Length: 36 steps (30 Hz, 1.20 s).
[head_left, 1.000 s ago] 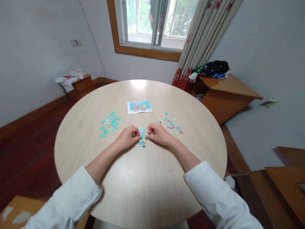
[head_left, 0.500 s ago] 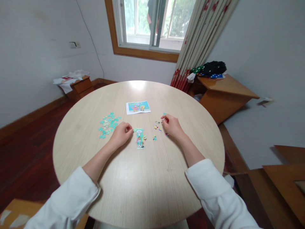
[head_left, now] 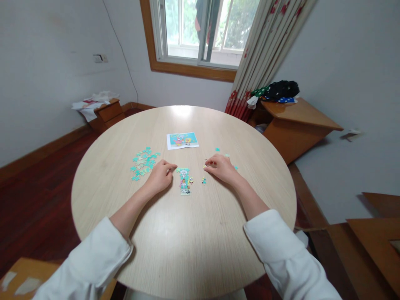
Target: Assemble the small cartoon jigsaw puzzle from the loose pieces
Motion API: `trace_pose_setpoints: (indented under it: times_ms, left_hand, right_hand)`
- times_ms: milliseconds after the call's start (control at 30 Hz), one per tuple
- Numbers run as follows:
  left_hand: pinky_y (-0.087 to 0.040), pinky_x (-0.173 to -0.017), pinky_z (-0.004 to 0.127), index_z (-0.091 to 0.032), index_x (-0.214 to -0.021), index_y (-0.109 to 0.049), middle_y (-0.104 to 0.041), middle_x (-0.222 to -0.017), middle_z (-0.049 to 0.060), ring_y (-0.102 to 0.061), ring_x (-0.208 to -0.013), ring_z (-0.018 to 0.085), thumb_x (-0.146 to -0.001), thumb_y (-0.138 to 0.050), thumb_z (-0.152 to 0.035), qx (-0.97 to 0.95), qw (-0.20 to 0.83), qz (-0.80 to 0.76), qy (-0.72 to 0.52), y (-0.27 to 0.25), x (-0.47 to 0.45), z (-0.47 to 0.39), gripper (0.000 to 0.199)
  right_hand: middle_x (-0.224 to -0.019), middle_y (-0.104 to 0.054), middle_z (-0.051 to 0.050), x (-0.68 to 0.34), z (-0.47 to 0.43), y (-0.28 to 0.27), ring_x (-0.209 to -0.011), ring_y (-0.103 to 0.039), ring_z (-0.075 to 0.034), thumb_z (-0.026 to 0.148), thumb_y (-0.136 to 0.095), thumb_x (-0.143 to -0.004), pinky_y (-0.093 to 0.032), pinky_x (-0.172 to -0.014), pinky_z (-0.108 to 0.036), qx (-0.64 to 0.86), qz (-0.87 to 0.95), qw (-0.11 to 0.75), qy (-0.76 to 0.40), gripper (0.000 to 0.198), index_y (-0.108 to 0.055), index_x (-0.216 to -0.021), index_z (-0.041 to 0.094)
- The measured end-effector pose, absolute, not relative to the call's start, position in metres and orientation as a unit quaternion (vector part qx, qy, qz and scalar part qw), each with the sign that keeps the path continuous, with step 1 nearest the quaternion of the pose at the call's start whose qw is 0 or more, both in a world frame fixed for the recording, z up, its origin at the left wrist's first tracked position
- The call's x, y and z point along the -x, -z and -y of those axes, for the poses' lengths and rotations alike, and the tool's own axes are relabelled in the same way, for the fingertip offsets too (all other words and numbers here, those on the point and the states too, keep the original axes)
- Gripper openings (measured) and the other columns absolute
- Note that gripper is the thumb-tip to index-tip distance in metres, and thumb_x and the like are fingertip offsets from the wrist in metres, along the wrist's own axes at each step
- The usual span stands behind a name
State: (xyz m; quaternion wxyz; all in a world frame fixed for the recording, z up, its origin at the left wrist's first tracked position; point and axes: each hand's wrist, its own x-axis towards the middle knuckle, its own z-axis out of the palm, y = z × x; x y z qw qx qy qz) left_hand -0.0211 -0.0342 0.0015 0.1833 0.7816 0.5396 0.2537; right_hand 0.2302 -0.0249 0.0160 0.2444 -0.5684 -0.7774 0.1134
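A narrow, partly joined jigsaw puzzle [head_left: 184, 181] with a cartoon figure lies upright before me on the round table [head_left: 187, 233]. My left hand [head_left: 161, 176] is at its upper left corner, the index finger stretched towards it and the other fingers curled; nothing shows in its grasp. Over the loose pieces to the right, my right hand [head_left: 220, 166] pinches thumb and fingertips at a small yellowish puzzle piece [head_left: 205, 167]. A loose piece [head_left: 204, 181] lies between that hand and the puzzle. Another loose piece [head_left: 191, 180] sits against the puzzle's right side. My right hand hides some pieces.
Turquoise puzzle pieces [head_left: 143, 160] are heaped at the left. A printed reference picture [head_left: 183, 141] lies farther back. Beyond my right hand are a few more pieces, one turquoise piece [head_left: 217, 149] among them. A wooden cabinet [head_left: 296, 125] with cloths stands behind the table's right side.
My right hand has moved left and slightly towards me, onto the small pieces, uncovering turquoise ones behind it. My left index finger has straightened towards the puzzle's corner. The view has shifted slightly.
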Motion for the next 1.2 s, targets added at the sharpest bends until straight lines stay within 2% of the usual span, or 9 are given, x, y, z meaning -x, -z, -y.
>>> trace_pose_setpoints:
  times_ms: [500,800,1200]
  left_hand:
    - [-0.044,-0.077,0.032,-0.015,-0.090,-0.067,-0.054,-0.079,0.005,-0.054,-0.076,0.018,-0.077,-0.046,-0.016,-0.786,0.186,-0.524,-0.270,-0.0014,0.0231,0.0344,0.024]
    - [-0.044,-0.076,0.032,-0.017,-0.085,-0.064,-0.053,-0.080,0.004,-0.054,-0.077,0.017,-0.077,-0.052,-0.021,-0.777,0.199,-0.527,-0.282,-0.0039,0.0226,0.0357,0.015]
    - [-0.044,-0.076,0.033,-0.017,-0.083,-0.065,-0.053,-0.078,0.004,-0.054,-0.076,0.018,-0.077,-0.052,-0.021,-0.776,0.201,-0.531,-0.274,-0.0056,0.0219,0.0364,0.015]
  right_hand:
    - [-0.074,-0.063,-0.004,-0.2279,0.0245,-0.0134,-0.068,-0.052,-0.014,0.023,-0.066,-0.074,-0.036,-0.067,-0.028,0.571,0.774,0.236,-0.138,0.009,-0.067,-0.080,0.016]
    - [-0.077,-0.063,-0.004,-0.2281,0.0245,-0.0123,-0.070,-0.053,-0.014,0.022,-0.065,-0.074,-0.037,-0.068,-0.028,0.576,0.765,0.241,-0.159,0.010,-0.066,-0.082,0.016]
    - [-0.076,-0.062,-0.003,-0.2272,0.0262,-0.0148,-0.070,-0.053,-0.014,0.022,-0.064,-0.074,-0.037,-0.067,-0.027,0.576,0.765,0.238,-0.160,0.010,-0.065,-0.082,0.016]
